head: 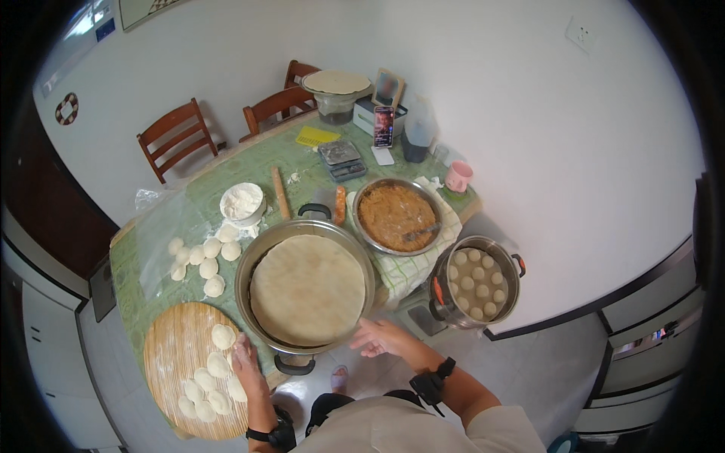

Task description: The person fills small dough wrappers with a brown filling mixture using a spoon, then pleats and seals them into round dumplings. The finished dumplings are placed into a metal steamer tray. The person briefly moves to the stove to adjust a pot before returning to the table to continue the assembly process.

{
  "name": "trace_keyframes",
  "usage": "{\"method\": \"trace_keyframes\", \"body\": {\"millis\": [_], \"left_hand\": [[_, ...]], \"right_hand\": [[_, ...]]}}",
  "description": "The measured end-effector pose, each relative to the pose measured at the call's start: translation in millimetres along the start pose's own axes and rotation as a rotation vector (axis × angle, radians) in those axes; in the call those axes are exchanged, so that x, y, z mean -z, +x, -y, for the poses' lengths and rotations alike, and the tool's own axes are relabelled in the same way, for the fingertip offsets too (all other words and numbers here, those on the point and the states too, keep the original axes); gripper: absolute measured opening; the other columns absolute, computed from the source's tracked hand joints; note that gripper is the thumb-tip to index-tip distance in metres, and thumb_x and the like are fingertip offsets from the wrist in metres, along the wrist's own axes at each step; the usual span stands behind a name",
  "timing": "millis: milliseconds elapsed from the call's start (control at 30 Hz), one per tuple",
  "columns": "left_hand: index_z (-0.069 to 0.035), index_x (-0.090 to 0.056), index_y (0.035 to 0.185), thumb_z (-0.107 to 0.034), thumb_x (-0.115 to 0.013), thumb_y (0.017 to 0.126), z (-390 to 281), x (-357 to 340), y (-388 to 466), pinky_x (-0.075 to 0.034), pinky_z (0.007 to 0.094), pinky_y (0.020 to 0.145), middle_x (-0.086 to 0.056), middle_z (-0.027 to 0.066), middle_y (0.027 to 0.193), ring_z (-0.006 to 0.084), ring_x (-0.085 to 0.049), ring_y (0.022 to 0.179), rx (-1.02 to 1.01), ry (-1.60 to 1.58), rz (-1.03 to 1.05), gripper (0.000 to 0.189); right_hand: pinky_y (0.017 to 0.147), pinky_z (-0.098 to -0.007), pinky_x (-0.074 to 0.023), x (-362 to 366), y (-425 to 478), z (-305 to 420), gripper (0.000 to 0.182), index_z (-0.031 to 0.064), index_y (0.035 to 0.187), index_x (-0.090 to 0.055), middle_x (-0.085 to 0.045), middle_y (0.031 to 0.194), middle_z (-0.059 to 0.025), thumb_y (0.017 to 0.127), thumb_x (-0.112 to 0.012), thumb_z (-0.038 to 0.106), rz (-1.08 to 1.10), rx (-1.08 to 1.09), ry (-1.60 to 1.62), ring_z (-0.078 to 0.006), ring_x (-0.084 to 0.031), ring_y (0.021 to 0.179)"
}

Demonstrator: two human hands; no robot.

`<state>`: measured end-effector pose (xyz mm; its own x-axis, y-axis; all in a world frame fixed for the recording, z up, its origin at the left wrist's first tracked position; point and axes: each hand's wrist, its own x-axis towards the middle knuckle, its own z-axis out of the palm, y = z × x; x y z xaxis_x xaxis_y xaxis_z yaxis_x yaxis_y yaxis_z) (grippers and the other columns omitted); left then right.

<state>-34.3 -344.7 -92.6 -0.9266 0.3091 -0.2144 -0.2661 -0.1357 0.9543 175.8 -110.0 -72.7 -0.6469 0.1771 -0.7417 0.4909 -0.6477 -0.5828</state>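
A wide steel steamer pot (pixel 369 283) with black handles stands at the table's front, lined by a pale round cloth or sheet (pixel 308 289). My right hand (pixel 379 338) is by its lower right rim, fingers spread, holding nothing. At the pot's lower left, my left hand (pixel 247 365) is over the right edge of a round slatted mat (pixel 170 340), beside white dough rounds (pixel 218 364). Seen nearly edge-on, it shows no clear grip, and its inner side is hidden. More dough pieces (pixel 208 268) lie on the green tabletop near a bowl of flour (pixel 242 203).
Behind the pot are a rolling pin (pixel 280 192), a kitchen scale (pixel 342 159) and a propped phone (pixel 383 127). A steel bowl of orange-brown filling (pixel 396 218) rests on a checked cloth (pixel 399 272). To the right, a second pot (pixel 512 294) holds several dough rounds.
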Motion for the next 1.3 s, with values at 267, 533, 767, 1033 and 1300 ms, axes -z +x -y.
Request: {"method": "trace_keyframes", "body": {"millis": [267,533,767,1033,1300], "left_hand": [[0.005,-0.054,0.105,-0.019,-0.04,0.095,-34.7,-51.2,-15.8,-0.043,0.0354,0.092,-0.049,0.0152,0.125,0.0227,-0.049,0.111,-0.391,0.02,0.099,0.029],[0.004,-0.058,0.1,-0.019,-0.044,0.094,-17.5,-145.2,-91.2,-0.046,0.0336,0.088,-0.053,0.0155,0.118,0.0226,-0.053,0.106,-0.323,0.0,0.419,0.027],[0.003,-0.059,0.098,-0.016,-0.044,0.094,24.1,-239.5,-214.9,-0.047,0.0299,0.084,-0.056,0.014,0.113,0.0172,-0.056,0.097,-0.227,0.051,0.751,0.025],[0.003,-0.06,0.098,-0.021,-0.043,0.095,73.1,-360.2,-363.2,-0.046,0.033,0.086,-0.058,0.0148,0.111,0.0208,-0.056,0.1,-0.041,0.058,1.222,0.029],[-0.001,-0.063,0.103,-0.019,-0.051,0.092,110.2,-491.5,-493.4,-0.045,0.028,0.083,-0.063,0.0079,0.1,0.015,-0.058,0.094,-0.184,0.345,1.927,0.024]], "right_hand": [[0.075,-0.0306,-0.0485,86.2,-35.2,-126.6,0.042,-0.0007,0.112,-0.052,-0.063,0.101,-0.0162,0.091,-0.045,0.036,-0.344,0.167,0.313,-0.0204,-0.061,0.082],[0.055,-0.0279,-0.0469,182.2,-139.5,-247.5,0.03,-0.0002,0.105,-0.054,-0.064,0.093,-0.015,0.088,-0.049,0.025,-0.521,0.434,0.841,-0.0206,-0.061,0.07],[0.053,-0.0256,-0.0463,253.9,-269.7,-344.3,0.024,0.0028,0.095,-0.058,-0.063,0.081,-0.0083,0.088,-0.05,0.024,-0.861,0.6,1.08,-0.0183,-0.06,0.066],[0.069,-0.0255,-0.047,314.9,-390.8,-463.6,0.026,0.0057,0.099,-0.057,-0.06,0.087,-0.0026,0.09,-0.047,0.028,-1.115,0.742,1.3,-0.0142,-0.057,0.081],[0.053,-0.0203,-0.049,367.5,-454.5,-519.1,0.023,0.0077,0.094,-0.062,-0.066,0.084,-0.0032,0.09,-0.049,0.027,-1.347,0.878,1.611,-0.0117,-0.061,0.068]]}}
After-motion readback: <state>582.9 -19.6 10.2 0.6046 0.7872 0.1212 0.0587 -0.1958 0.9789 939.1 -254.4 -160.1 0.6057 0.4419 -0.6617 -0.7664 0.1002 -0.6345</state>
